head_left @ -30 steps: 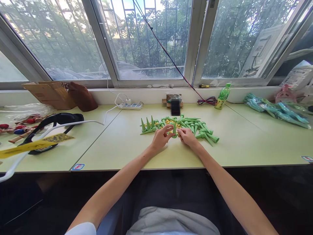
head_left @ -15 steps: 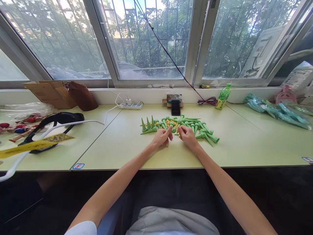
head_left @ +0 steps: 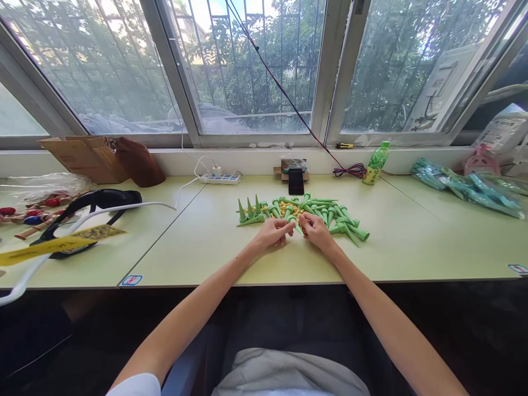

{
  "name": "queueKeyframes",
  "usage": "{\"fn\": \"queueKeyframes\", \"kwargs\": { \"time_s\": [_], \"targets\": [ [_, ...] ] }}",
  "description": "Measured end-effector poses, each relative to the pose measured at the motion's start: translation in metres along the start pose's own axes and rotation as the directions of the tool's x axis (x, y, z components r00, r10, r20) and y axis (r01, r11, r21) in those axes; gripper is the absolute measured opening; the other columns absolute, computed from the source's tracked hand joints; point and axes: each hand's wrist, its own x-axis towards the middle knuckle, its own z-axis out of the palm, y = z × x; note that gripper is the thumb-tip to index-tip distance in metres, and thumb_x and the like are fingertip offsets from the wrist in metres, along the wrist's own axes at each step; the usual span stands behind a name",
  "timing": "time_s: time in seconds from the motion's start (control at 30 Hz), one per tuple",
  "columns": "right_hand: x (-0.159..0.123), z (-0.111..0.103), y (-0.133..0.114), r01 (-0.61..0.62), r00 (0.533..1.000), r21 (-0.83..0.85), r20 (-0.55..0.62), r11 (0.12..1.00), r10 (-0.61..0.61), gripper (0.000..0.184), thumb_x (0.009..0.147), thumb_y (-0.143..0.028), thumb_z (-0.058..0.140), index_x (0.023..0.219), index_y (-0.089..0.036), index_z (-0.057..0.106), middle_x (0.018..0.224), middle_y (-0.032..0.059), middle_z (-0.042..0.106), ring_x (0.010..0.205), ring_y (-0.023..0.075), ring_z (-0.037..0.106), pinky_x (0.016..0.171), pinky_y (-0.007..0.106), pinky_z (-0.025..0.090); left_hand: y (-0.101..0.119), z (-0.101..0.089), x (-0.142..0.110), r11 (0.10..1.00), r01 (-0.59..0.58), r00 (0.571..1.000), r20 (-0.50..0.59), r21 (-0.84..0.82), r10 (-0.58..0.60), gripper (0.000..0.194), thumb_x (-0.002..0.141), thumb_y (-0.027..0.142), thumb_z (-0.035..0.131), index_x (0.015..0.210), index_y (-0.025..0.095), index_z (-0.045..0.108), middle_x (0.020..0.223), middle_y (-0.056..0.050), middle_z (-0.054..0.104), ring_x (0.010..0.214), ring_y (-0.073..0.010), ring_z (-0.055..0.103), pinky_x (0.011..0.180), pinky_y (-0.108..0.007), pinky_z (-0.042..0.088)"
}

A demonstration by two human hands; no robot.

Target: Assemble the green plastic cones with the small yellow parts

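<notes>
Between my hands is a green plastic spike [head_left: 297, 227], its tapered tip slanting down toward the right. My left hand [head_left: 273, 232] is closed, with thumb and fingertips at the spike's wide end. Beside it, my right hand [head_left: 317, 231] is closed in a pinch by the spike; anything small in its fingertips is hidden. Just beyond lie small yellow pieces [head_left: 284, 207] in a loose heap. A pile of green spikes [head_left: 330, 212] spreads to the right, and several upright spikes [head_left: 249, 209] stand to the left, with another lying in front of them.
Behind the heap a black phone [head_left: 296, 181] leans on a small box. A power strip [head_left: 220, 179], a green drink bottle [head_left: 375, 163] and bundled cable [head_left: 348, 170] line the back. At left are a black strap [head_left: 88, 214] and white cable; teal bags [head_left: 466, 187] lie right.
The spike between my hands was upright and now points down to the right. My left hand has turned and lowered slightly; my right hand has hardly moved.
</notes>
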Motion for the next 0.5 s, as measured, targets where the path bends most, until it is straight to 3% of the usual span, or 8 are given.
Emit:
{"fn": "queueKeyframes", "kwargs": {
  "time_s": [0.2, 0.33, 0.5],
  "targets": [
    [0.0, 0.0, -0.002, -0.028, 1.0, -0.01, 0.008, 1.0, 0.028, 0.048, 0.089, -0.064, 0.053, 0.067, -0.024, 0.04, 0.05, -0.0057, 0.039, 0.041, 0.0111, 0.035, 0.043, 0.028, 0.03, 0.001, 0.003, -0.002, 0.976, -0.136, 0.982, -0.106, 0.168, 0.155, 0.052, 0.079, 0.064, 0.065, 0.069, 0.014, 0.062, 0.05, 0.002, 0.05, 0.046, -0.0082, 0.043, 0.046, -0.022, 0.028],
    [0.0, 0.0, -0.001, -0.042, 0.999, -0.031, -0.002, 0.999, 0.042, 0.047, 0.089, -0.064, 0.053, 0.066, -0.024, 0.042, 0.048, -0.005, 0.039, 0.042, 0.0117, 0.035, 0.043, 0.028, 0.03, -0.004, 0.005, 0.0, 0.917, -0.201, 0.942, -0.188, 0.346, 0.278, 0.044, 0.078, 0.057, 0.07, 0.072, 0.015, 0.064, 0.052, 0.004, 0.046, 0.049, -0.0081, 0.038, 0.049, -0.023, 0.026],
    [0.001, 0.0, 0.001, -0.056, 0.998, 0.001, -0.008, 0.998, 0.056, 0.047, 0.088, -0.063, 0.055, 0.066, -0.023, 0.043, 0.051, -0.0038, 0.039, 0.044, 0.0118, 0.033, 0.042, 0.027, 0.027, -0.009, 0.006, 0.002, 0.835, -0.281, 0.882, -0.216, 0.472, 0.419, 0.035, 0.077, 0.048, 0.076, 0.077, 0.016, 0.062, 0.061, 0.004, 0.05, 0.052, -0.0088, 0.043, 0.055, -0.024, 0.034]
  ]
}}
